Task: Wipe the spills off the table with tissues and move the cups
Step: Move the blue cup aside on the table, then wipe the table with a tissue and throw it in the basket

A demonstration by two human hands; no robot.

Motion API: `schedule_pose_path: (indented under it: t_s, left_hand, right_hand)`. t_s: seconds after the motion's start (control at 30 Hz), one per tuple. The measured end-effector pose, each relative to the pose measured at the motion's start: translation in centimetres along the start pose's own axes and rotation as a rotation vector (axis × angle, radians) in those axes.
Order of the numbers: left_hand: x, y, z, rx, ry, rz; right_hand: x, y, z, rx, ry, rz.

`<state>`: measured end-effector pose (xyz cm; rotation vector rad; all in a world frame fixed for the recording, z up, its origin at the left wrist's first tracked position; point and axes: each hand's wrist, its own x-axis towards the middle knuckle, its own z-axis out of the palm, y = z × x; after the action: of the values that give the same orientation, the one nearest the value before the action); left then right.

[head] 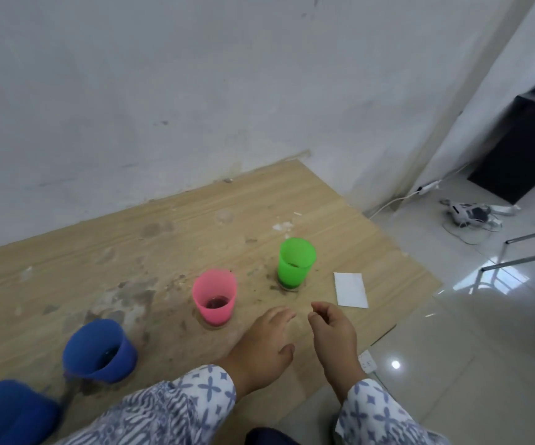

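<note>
Tissue (350, 290): lay flat on tabletop (195, 220), just beyond right grip (333, 332). Left grip (266, 345) and right both empty, fingers loose. Wiping judged not begun; next, pinch tissue's edge.

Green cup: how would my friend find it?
Look at the wooden table by the white wall. In the row of cups, the green cup stands farthest right, beside a white tissue. Its neighbours, the pink cup and blue cup, are left of it.
</note>
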<state>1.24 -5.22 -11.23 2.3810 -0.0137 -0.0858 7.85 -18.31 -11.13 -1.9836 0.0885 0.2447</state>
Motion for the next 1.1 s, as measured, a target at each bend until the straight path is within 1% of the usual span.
schedule_pose_path:
  t_s: [0.1, 0.17, 0.3, 0.43, 0.57, 0.7, 0.83, 0.97, 1.03, 1.1]
  left_hand:
    - [3.0, 0.6, 1.8, 0.097, -0.06, -0.038]
    - [4.5, 0.6, 2.9, 0.153, -0.081, -0.069]
    - [6.6, 0.6, 4.2, 0.23, -0.08, -0.106]
    - [7.8, 0.4, 5.0, 0.276, -0.097, -0.134]
    - [8.2, 0.0, 5.7, 0.309, -0.131, -0.172]
    - [8.6, 0.0, 5.7, 0.297, -0.13, -0.183]
    - [9.1, 0.6, 5.3, 0.242, -0.124, -0.216]
    - [9.8, 1.0, 5.3, 0.125, -0.06, -0.249]
    - [10.2, 1.1, 5.4, 0.079, -0.013, -0.259]
    - [10.6, 1.3, 5.6, 0.03, 0.005, -0.265]
  right_hand:
    - [3.6, 1.5, -1.7, -0.178, -0.025, -0.008]
    - [5.7, 2.2, -2.3, -0.337, -0.053, -0.067]
    - [8.5, 3.0, -2.6, -0.552, -0.067, -0.156]
    - [9.9, 3.8, -2.7, -0.688, -0.077, -0.167]
    - [10.6, 4.7, -3.1, -0.842, -0.09, -0.238]
    - [12.0, 5.3, -3.3, -0.876, -0.106, -0.325]
    - [13.2, 5.8, -3.4, -0.905, -0.13, -0.353]
    - [13.1, 5.2, -3.6, -0.78, -0.121, -0.312]
    - [12.6, 4.6, -3.5, -0.671, -0.111, -0.277]
    - [11.7, 4.1, -3.4, -0.554, -0.112, -0.205]
